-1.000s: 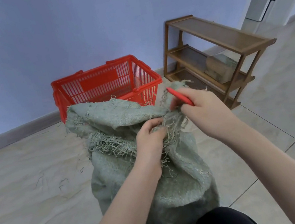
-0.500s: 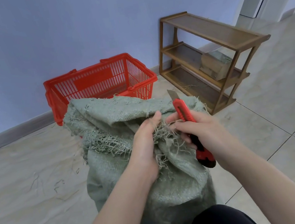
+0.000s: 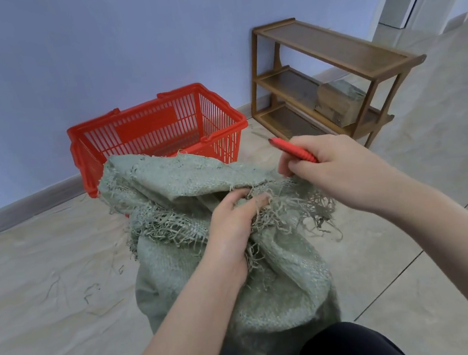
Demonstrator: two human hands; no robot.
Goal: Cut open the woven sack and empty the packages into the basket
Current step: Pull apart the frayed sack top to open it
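Note:
A grey-green woven sack (image 3: 196, 261) stands upright on the floor in front of me, its top edge frayed into loose strands. My left hand (image 3: 234, 228) grips the bunched, frayed mouth of the sack. My right hand (image 3: 333, 166) is closed around a red utility knife (image 3: 292, 149), held just right of the sack's mouth with its tip pointing up and left. Behind the sack, a red plastic basket (image 3: 159, 127) sits against the wall. The packages inside the sack are hidden.
A wooden three-tier rack (image 3: 332, 73) stands at the right against the blue wall, with a wrapped brown block (image 3: 339, 99) on its middle shelf. Loose fibre strands (image 3: 92, 290) lie on the tiled floor to the left. My dark-clothed knee (image 3: 347, 348) shows at the bottom.
My right hand has lifted up and to the right with the knife, away from the frayed opening; the knife now tilts flatter. My left hand keeps its grip on the sack's mouth.

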